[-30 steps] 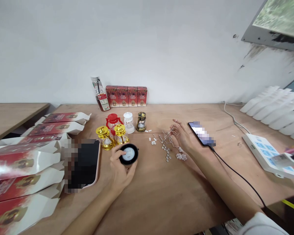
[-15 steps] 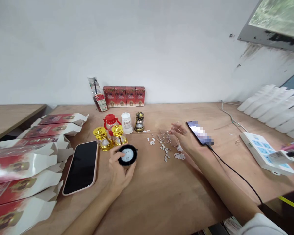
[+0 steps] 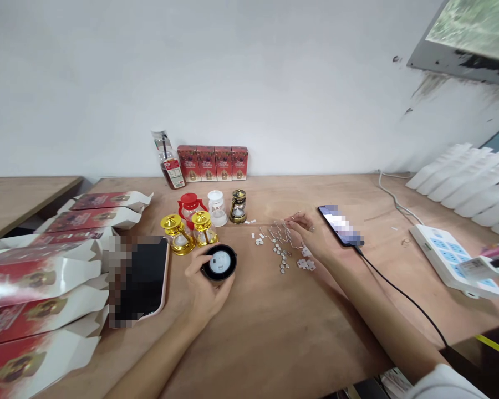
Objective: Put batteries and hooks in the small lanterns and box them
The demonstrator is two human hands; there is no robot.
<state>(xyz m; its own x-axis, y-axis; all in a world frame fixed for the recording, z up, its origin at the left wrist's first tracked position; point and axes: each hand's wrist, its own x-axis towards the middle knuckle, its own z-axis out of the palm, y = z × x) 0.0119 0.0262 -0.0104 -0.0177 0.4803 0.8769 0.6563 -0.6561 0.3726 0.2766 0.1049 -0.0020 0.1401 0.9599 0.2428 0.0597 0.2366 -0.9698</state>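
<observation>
My left hand (image 3: 208,288) is closed around a small black lantern (image 3: 232,260), its round base turned up with a pale disc inside the rim. My right hand (image 3: 305,233) is at the edge of a heap of bent metal wires (image 3: 279,230), thumb and fingertips pinched on a thin wire. Below the heap lie several button cells (image 3: 281,256) and small white tabs (image 3: 305,265). Close to my left hand stand two gold lanterns (image 3: 178,243), a red lantern (image 3: 190,205), a white lantern (image 3: 218,213) and a bronze-black lantern (image 3: 238,208).
Open red cartons (image 3: 37,310) overlap along the left. A dark phone (image 3: 145,277) lies beside them; another phone (image 3: 336,224) with a cable is at right. A power strip (image 3: 449,257), a bottle (image 3: 172,172), closed red boxes (image 3: 212,163) and white sleeves (image 3: 466,183) stand around.
The view has shifted slightly. The black lantern is tilted a little differently in my left hand. My right hand has moved slightly left at the wires.
</observation>
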